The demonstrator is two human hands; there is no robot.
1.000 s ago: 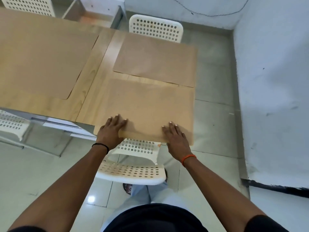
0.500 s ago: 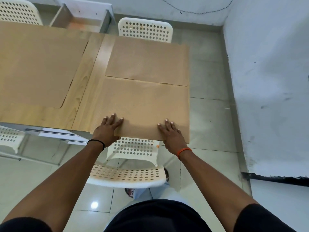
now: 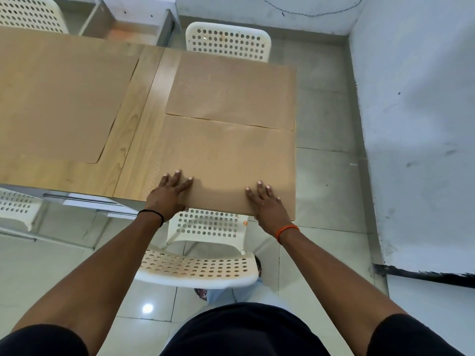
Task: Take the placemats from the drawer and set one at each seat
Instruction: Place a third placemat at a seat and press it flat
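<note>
A tan placemat lies on the near right end of the wooden table. My left hand rests flat on its near left corner, fingers straight, thumb at the table edge. My right hand presses flat on its near right part. A second placemat lies just beyond it at the far seat, their edges touching. A third, larger-looking placemat covers the table's left part.
A white perforated chair stands right below my hands; another white chair is across the table, and others sit at far left and near left. An open drawer stands behind the table. A wall closes the right side.
Both hands pushed the near placemat forward onto the table until its near edge lines up with the table edge; it no longer overhangs the chair.
</note>
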